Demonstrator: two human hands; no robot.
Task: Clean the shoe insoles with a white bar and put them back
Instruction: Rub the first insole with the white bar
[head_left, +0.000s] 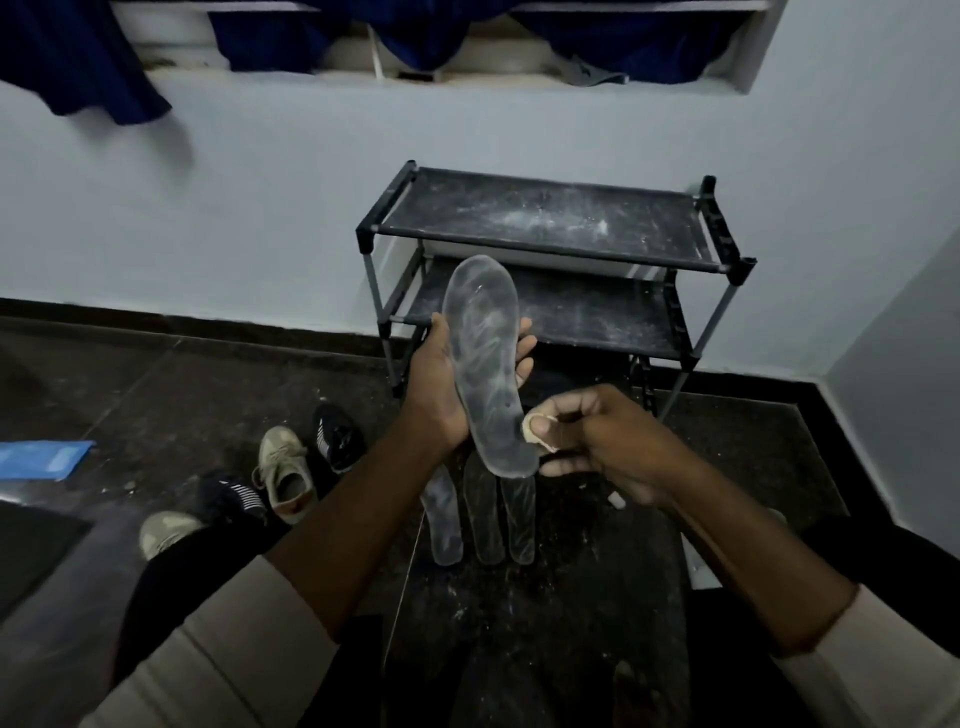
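Dark floor (156, 395) meets a pale wall (260, 208), with a black rack (540, 221) against it. The left hand (441, 395) grips an insole (485, 353) in front of the rack, toe end up. The right hand (608, 436) pinches a small white bar (530, 427) that touches the insole near its heel. Three more insoles (483, 519) lie side by side on the floor below. Shoes (285, 467) sit to the left.

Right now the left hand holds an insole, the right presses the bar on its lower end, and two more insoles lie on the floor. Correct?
No: the head view shows three insoles on the floor, not two. The rest stands: the left hand holds an insole, the right hand presses the bar on its lower end.
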